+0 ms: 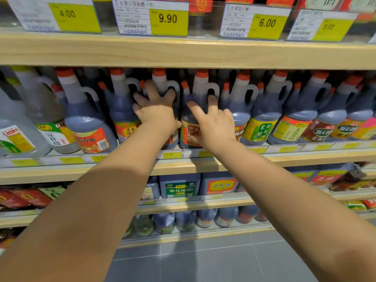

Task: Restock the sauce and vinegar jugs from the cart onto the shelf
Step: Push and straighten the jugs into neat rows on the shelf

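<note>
Head view shows the left hand [156, 107] splayed flat on one dark vinegar jug [159, 81] and the right hand [213, 124] pressing open fingers on the next jug [200, 86], both standing in the shelf's [183, 166] packed front row, so an uneven shove could topple neighbouring jugs [122, 102].

The only camera sits on the person's head, facing forward and a little down, very near the shelf [183, 167], with the floor [203, 261] below.

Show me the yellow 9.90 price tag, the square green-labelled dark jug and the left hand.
Yellow 9.90 price tag [168, 18]: head view, its digits.
Square green-labelled dark jug [180, 190]: head view, its label.
Left hand [157, 110]: head view, its back.
</note>
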Tool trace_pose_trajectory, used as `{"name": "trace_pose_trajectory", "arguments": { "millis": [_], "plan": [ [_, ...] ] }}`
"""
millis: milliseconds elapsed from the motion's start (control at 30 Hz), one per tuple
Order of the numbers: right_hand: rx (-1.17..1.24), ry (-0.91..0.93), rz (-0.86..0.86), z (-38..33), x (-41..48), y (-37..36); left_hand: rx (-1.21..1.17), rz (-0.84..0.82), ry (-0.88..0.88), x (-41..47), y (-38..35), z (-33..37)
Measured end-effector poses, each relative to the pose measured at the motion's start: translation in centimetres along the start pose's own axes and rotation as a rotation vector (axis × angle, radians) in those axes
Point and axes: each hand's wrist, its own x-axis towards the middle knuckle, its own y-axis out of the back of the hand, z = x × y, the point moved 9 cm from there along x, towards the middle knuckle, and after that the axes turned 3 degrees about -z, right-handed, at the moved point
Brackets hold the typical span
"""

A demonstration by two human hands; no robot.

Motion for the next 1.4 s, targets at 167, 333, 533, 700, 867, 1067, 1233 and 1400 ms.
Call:
{"name": "trace_pose_trajectory", "arguments": {
  "millis": [167, 333, 533, 700, 867, 1067, 1233, 1400],
  "plan": [
    [0.041, 0.002, -0.023, 0.6, 1.0, -0.1, 0.061, -0.043, 0.023, -0.6, 0.9, 0.2],
    [0.045, 0.034, 0.032, 0.6, 0.2, 0.3, 0.021, -0.069, 0.064, -0.3, 0.6, 0.1],
    [0.048, 0.027, 0.020, 0.6, 0.3, 0.2, -0.006, -0.048, 0.034, -0.5, 0.1, 0.3],
    [0.087, 0.010, 0.000, 0.4, -0.4, 0.7, -0.090, -0.121, -0.075, -2.8, 0.2, -0.3],
    [0.265, 0.062, 0.206, -1.2, -1.5, 4.6, -0.277, 0.098, -0.210, -6.0, 3.7, -3.5],
    [0.427, 0.284, 0.240, -10.9, -1.1, 6.9, -0.247, 0.173, -0.011, -6.4, 3.9, -12.7],
    [0.364, 0.203, 0.067, -15.9, 0.6, 4.2, -0.173, 0.112, 0.022, -5.5, 2.9, -18.5],
    [0.279, 0.064, 0.000, -18.2, 3.0, 2.2, -0.059, 0.173, -0.090, -3.4, 3.5, -19.2]
  ]
}}
